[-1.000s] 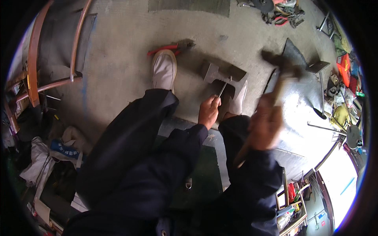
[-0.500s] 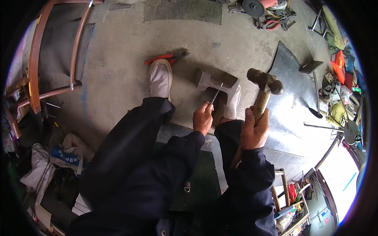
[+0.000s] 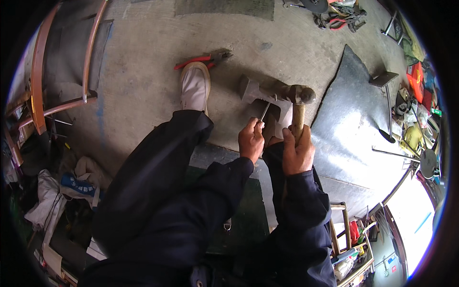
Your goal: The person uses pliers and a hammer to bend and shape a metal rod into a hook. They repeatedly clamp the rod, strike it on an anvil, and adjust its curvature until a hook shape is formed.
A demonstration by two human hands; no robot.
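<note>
My left hand (image 3: 251, 139) is closed on a thin metal rod (image 3: 264, 112), whose far end rests at a grey steel block (image 3: 251, 88) on the concrete floor between my shoes. My right hand (image 3: 299, 149) grips the wooden handle of a hammer; the hammer head (image 3: 301, 94) is over the block's right part, close to the rod's far end, partly hiding the block; whether it touches cannot be told. Red-handled pliers (image 3: 201, 61) lie just beyond my left shoe (image 3: 193, 86).
A wooden frame (image 3: 41, 76) stands at left, bags (image 3: 50, 201) lower left. A dark metal sheet (image 3: 346, 110) lies at right, with assorted tools and clutter (image 3: 413, 124) along that side. More hand tools (image 3: 342, 21) lie at the top right.
The hammer was raised and blurred at the right; since then it has moved down and left over the block. My left hand still holds the rod.
</note>
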